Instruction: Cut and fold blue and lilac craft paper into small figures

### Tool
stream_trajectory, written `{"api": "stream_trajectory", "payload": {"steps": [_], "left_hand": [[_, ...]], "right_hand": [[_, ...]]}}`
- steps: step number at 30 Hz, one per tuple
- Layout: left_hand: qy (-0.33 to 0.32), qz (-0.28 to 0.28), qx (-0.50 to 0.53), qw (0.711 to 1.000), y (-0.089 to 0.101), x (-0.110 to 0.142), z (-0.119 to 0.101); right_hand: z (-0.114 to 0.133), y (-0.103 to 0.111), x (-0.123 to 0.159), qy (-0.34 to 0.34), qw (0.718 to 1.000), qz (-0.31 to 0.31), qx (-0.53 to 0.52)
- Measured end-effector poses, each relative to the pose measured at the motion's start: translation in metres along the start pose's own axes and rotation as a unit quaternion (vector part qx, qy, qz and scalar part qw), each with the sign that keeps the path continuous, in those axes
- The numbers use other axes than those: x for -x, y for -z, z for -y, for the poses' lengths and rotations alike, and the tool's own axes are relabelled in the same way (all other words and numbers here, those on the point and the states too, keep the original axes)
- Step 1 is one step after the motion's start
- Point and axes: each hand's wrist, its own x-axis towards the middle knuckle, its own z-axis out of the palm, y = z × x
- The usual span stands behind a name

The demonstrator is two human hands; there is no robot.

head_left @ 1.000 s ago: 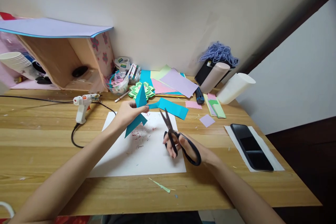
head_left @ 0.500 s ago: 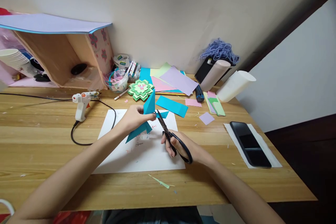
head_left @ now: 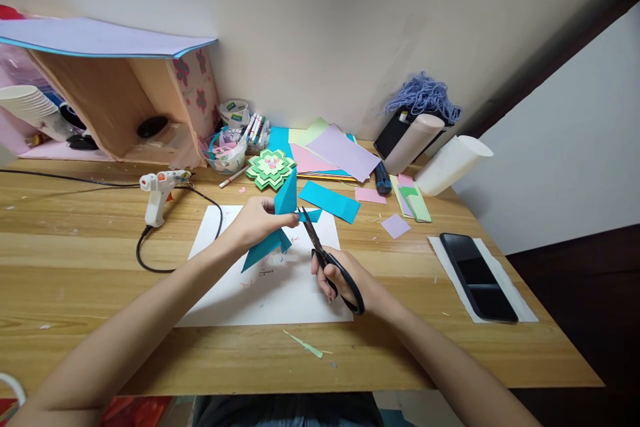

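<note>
My left hand (head_left: 261, 220) pinches a folded piece of blue paper (head_left: 286, 195) above the white sheet. Its pointed parts stick out above, below and to the right of my fingers. In my right hand (head_left: 345, 277) are black-handled scissors (head_left: 315, 237), my fingers through the loops. The blades are slightly apart, their tips at the blue strip just right of my left fingertips. Beneath both hands lies the white sheet (head_left: 225, 300), marked with scribbles. A flat blue paper strip (head_left: 329, 201) rests behind the scissors.
A glue gun (head_left: 159, 197) with its cord stands at left. Behind my hands are a green layered paper flower (head_left: 271, 169) and stacked coloured paper (head_left: 345, 150). On the right are a phone (head_left: 479, 277), a white roll (head_left: 454, 165) and small paper pieces (head_left: 396, 226).
The whole view has shifted slightly. Both hands keep nearly the same place, with the blue paper and scissors still held and the blade tips still at the strip.
</note>
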Motion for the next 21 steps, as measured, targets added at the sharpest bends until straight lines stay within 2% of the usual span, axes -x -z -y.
{"api": "stream_trajectory", "payload": {"steps": [6,12,21], "left_hand": [[0.008,0.002,0.031,0.999,-0.001,-0.002,0.002],[0.011,0.004,0.033,0.999,-0.001,-0.001,0.001],[0.002,0.007,0.031,1.000,-0.001,-0.001,0.000]], "right_hand": [[-0.008,-0.004,-0.001,-0.028,0.999,-0.025,-0.035],[-0.006,-0.004,-0.001,-0.040,0.998,-0.039,0.011],[0.005,-0.005,-0.001,-0.052,0.997,-0.045,0.028]]}}
